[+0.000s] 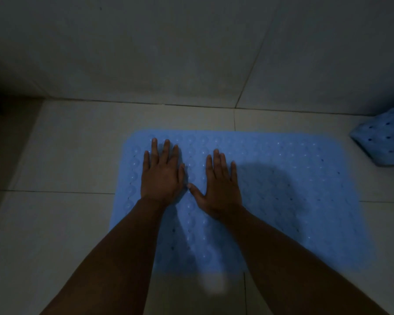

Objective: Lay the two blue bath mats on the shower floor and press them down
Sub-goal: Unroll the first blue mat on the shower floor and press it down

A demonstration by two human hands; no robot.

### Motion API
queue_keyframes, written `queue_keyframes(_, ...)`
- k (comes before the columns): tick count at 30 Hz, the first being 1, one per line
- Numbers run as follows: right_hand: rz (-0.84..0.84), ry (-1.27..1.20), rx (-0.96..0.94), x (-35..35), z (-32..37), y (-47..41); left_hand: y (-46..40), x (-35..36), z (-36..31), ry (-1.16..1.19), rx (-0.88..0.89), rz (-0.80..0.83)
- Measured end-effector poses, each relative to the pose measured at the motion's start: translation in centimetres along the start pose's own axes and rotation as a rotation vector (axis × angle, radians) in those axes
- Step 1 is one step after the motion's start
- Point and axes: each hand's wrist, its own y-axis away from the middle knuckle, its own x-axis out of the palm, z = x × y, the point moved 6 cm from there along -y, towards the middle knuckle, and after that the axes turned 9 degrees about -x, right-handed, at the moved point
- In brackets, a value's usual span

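Head view: blue bath mat (282, 189) spread flat on the tiled shower floor (55, 223), near the wall (146, 53). Left hand (160, 176) and right hand (218, 189) palm-down on the mat's left part, side by side, thumbs almost touching. Fingers (154, 148) released and splayed, grasping nothing. Second blue mat (383, 142) crumpled at the right edge, apart from the first.

Second mat (384, 139) cropped at right edge.
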Motion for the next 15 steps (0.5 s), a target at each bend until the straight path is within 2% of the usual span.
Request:
queue_keyframes(5,0.157,-0.174,0.003,-2.0,-0.6,-1.8,-0.5,-1.6,-0.6,0.024,-0.034,-0.009)
queue_keyframes(7,0.119,-0.296,0.047,-4.7,-1.9,-3.7,-0.7,-1.5,-2.0,0.076,-0.025,0.023)
queue_keyframes(9,0.054,-0.317,0.067,-7.5,-3.1,-5.5,-0.6,-0.7,-3.9,0.11,0.05,0.059)
queue_keyframes(12,-0.047,-0.343,0.07,-10.1,-4.0,-6.3,0.2,1.5,-6.1,0.04,0.167,0.09)
queue_keyframes(15,-0.129,-0.386,0.001,-11.1,-4.2,-6.3,0.9,3.7,-6.7,-0.007,0.173,0.096)
